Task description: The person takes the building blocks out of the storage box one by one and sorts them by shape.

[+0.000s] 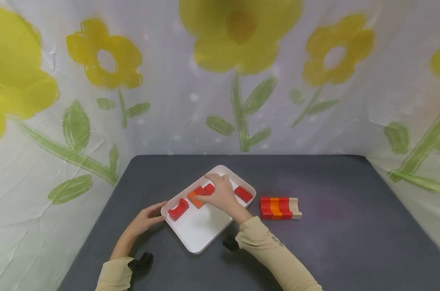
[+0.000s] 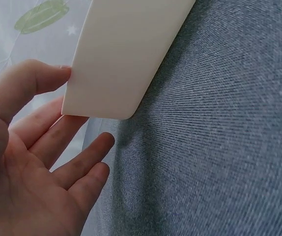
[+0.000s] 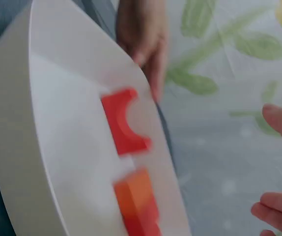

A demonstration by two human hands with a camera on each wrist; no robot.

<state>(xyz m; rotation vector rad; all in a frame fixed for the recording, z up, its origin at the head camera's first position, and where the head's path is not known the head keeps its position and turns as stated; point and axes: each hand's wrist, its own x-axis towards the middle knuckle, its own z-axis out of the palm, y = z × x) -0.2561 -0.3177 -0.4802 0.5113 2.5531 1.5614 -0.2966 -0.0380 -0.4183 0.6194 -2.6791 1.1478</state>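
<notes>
A white tray (image 1: 201,230) lies at a slant on the dark table. My left hand (image 1: 148,218) holds its left corner, thumb and fingertips at the rim on either side; the left wrist view shows the lower fingers loose in the air. Over the tray, my right hand (image 1: 220,194) has thumb and fingers spread apart, nothing between them in the right wrist view. Beneath it are an orange block (image 1: 195,199) and red blocks (image 1: 199,190). Nearer the left corner sits a red block with a curved cutout (image 3: 119,123). Another red block (image 1: 243,194) is at the right end.
To the right of the tray, a row of red, orange and plain wood blocks (image 1: 281,208) stands side by side, their hollows facing up. A cloth with painted flowers (image 1: 239,117) hangs behind the table (image 1: 336,250).
</notes>
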